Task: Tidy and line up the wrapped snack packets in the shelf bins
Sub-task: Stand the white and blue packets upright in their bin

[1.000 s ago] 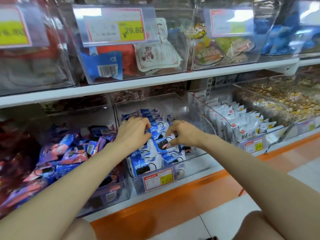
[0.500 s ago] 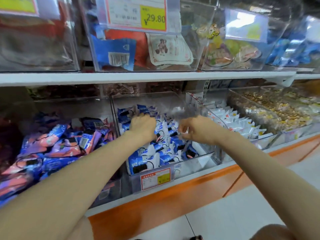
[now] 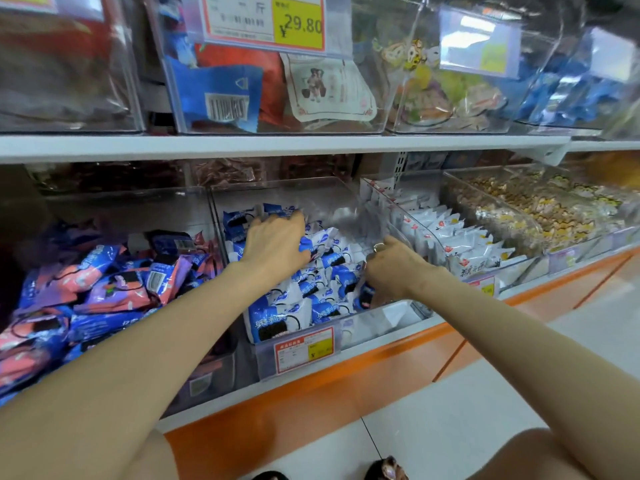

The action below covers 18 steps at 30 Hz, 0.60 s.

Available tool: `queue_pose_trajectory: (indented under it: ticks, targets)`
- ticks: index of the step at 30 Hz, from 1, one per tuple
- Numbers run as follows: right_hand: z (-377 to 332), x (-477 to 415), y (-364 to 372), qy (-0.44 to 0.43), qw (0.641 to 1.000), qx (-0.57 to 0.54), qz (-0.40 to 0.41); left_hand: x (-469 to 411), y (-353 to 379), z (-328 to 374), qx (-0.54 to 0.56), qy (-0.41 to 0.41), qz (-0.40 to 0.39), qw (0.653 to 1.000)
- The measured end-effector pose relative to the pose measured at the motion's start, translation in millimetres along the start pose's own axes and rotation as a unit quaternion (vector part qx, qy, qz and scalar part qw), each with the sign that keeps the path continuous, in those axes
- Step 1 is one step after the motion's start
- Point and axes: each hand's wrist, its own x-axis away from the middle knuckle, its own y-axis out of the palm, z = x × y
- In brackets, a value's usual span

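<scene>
Head-worn, close, down onto shelf bins point(image 3: 360, 325)

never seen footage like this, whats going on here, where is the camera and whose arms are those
There is no machine here: a person works with bare hands, and the one picture comes from a camera worn on their head, looking forward and down at a shop shelf. The left hand lies on the blue and white snack packets in the middle clear bin, toward the back. The right hand reaches into the bin's right side, fingers curled down among the packets; whether it grips one is hidden. The bin to the left holds purple and pink packets, the one to the right white packets. Above, a price tag reads 29.80.
</scene>
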Motion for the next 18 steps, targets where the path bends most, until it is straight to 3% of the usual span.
queue_pose_trajectory:
  ticks: [8,18]
  targets:
    - [5.9,-2.7,2.9,-0.025,0.983,-0.180,-0.039,8.6,-8.7,-6.3,0.126,-0.013,-0.044,0.991]
    - [2.1,-15.0,2.6,-0.011,0.979,-0.203,-0.025,10.2,-13.5,-13.1,0.229,-0.041,-0.075,0.970]
